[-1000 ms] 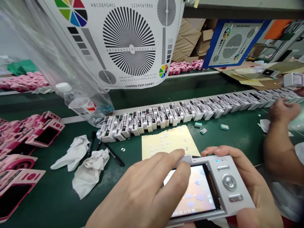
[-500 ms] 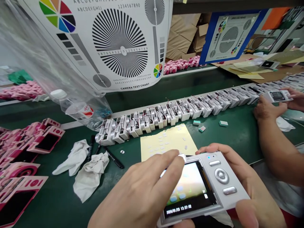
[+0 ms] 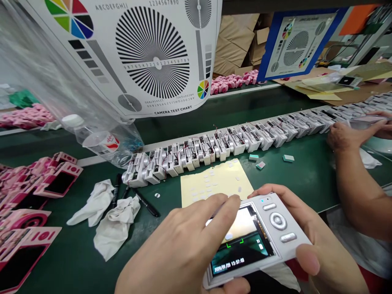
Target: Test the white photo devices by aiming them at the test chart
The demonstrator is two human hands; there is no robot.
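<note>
A silver digital camera (image 3: 292, 243) is tilted between my two hands, its lit screen (image 3: 241, 253) showing a date, a time and green focus marks. My left hand (image 3: 183, 241) grips its left end, the fingers over the top edge and part of the screen, the thumb below. Around the right end closes my right hand (image 3: 318, 241), with its thumb at the lower right corner and fingers behind the body. Beyond the camera lies a yellow paper sheet (image 3: 196, 183) with small pale pieces on it. My left fingertips hide part of the screen.
A row of opened silver camera bodies (image 3: 192, 155) runs across the green bench. Pink cameras (image 3: 61, 179), white cloths (image 3: 113, 232) and black pens (image 3: 147, 204) lie left. A test chart (image 3: 153, 53) hangs ahead. A co-worker's hand (image 3: 346, 136) works at right.
The camera in my hands has shifted slightly left and tilted; its screen now shows a darker green lower part and green marks. At right, the co-worker has turned the camera they hold.
</note>
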